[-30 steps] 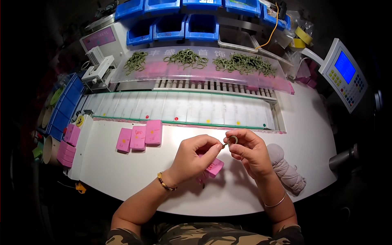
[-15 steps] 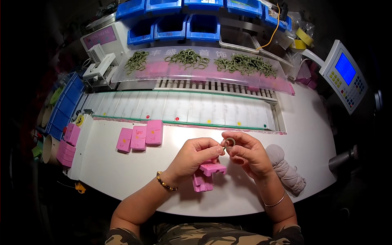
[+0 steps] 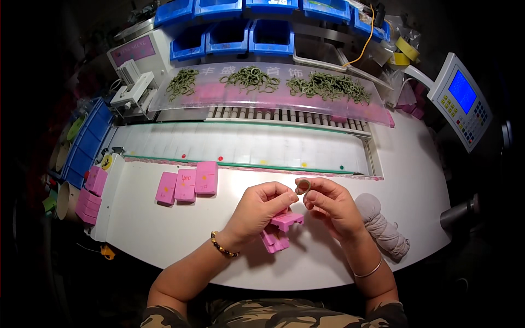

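My left hand [image 3: 261, 210] is closed, its thumb and forefinger pinched near the ring. Below those fingers it holds a pink mould in two parts: an upper piece [image 3: 287, 220] and a lower piece [image 3: 275, 241], opened apart at an angle. The remaining fingers of that hand are mostly hidden behind the mould and palm. My right hand [image 3: 338, 210] pinches a small olive-green ring [image 3: 303, 186] by its edge between thumb and fingertips, just above and right of the left fingertips.
Three pink blocks [image 3: 186, 185] lie to the left. Beyond runs a conveyor of white plates [image 3: 246, 146], backed by a translucent shelf [image 3: 273, 100] bearing piles of green rings [image 3: 328, 86]. A grey cloth roll [image 3: 383, 227] lies right; a control panel [image 3: 462, 101] stands beyond.
The white plates on the conveyor have shifted left. The ring has turned and moved slightly left with my right fingertips. My left fingers have drawn back a little, and the lower mould piece has tilted.
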### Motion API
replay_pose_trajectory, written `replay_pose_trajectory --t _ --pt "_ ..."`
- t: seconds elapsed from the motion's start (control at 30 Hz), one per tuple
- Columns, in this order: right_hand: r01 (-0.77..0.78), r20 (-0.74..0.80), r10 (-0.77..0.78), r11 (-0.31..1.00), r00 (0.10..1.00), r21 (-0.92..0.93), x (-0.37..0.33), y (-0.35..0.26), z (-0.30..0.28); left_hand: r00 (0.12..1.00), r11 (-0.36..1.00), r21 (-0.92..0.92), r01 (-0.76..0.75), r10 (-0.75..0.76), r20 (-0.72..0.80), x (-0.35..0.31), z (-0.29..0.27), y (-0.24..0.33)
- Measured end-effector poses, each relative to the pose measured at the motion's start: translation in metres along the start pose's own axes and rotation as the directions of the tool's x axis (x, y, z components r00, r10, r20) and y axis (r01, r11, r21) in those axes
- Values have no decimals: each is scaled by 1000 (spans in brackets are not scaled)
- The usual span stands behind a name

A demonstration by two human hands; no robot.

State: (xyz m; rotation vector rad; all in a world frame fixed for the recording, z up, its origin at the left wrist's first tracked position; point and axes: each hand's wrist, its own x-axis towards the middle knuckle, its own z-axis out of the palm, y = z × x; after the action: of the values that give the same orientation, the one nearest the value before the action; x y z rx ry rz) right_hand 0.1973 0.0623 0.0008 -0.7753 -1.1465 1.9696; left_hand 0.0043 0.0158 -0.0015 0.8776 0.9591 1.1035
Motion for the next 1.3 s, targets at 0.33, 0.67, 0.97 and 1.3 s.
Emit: replay_pose_trajectory --t 0.33,0.67,0.97,1.3 --pt "421 86 -423 819 902 -390 2 6 7 998 996 67 -56 55 11 1 2 -4" --pt "529 142 -540 679 830 -510 0 8 5 990 984 110 -139 137 24 3 2 -9" --pt "551 124 -625 555 770 -623 -1 9 8 979 964 171 -205 203 32 1 6 -9" --pt "418 -30 -471 809 882 -414 -2 9 10 978 951 227 -208 199 63 0 5 -7"
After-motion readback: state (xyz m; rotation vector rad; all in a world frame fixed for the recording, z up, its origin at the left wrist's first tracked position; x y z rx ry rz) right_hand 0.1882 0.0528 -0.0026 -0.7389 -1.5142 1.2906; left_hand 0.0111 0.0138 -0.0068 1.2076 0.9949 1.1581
